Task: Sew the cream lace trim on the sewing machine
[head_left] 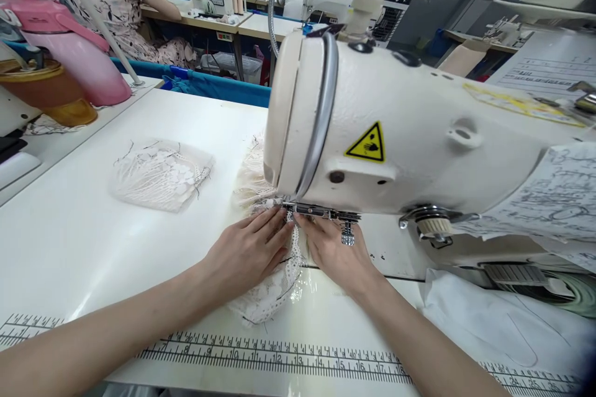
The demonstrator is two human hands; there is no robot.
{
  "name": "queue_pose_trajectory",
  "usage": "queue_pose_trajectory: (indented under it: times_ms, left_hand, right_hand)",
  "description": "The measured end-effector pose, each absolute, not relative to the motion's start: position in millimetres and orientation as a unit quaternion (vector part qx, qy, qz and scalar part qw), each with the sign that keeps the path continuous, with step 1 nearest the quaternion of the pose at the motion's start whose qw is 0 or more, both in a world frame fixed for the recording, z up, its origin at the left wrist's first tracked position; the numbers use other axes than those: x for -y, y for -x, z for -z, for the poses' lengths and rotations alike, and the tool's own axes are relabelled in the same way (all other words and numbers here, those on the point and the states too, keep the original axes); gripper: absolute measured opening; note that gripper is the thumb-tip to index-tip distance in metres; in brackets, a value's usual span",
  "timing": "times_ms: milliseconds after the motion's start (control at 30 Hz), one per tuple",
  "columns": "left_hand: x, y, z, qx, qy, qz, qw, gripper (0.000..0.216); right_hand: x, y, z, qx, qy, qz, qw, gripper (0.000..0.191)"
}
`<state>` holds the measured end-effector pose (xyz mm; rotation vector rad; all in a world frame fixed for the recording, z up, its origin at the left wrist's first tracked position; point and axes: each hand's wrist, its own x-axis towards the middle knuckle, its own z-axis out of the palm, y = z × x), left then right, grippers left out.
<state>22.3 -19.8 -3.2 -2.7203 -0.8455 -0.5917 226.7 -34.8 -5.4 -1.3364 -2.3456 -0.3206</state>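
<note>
White lace fabric [274, 298] lies on the table under the head of a white sewing machine [372, 130], and part of it continues behind the needle area. My left hand [249, 245] rests flat on the lace, fingers stretched toward the presser foot. From the other side, my right hand [338, 251] reaches in with its fingers extended, fingertips at the lace edge close to the foot. A metal guide with a knurled screw [347, 233] covers some of the right hand's fingers. The needle itself is hidden behind the machine head.
Another lace piece [162, 173] lies on the table at left. A printed ruler strip [261, 355] runs along the front edge. White cloth [503, 316] is bunched at right. A pink bottle [69, 43] and an amber cup [51, 90] stand far left. A person [107, 6] sits beyond.
</note>
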Motion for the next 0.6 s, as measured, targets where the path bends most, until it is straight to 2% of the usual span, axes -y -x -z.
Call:
queue_pose_trajectory:
  times_ms: [367, 600]
  left_hand:
    - [19, -21, 3, 0.290, 0.928, 0.207, 0.110, 0.037]
    - [23, -18, -13, 0.293, 0.926, 0.221, 0.088, 0.032]
  right_hand:
    - [36, -228, 5, 0.843, 0.504, 0.138, 0.128, 0.038]
    - [40, -228, -3, 0.862, 0.440, 0.153, 0.200, 0.036]
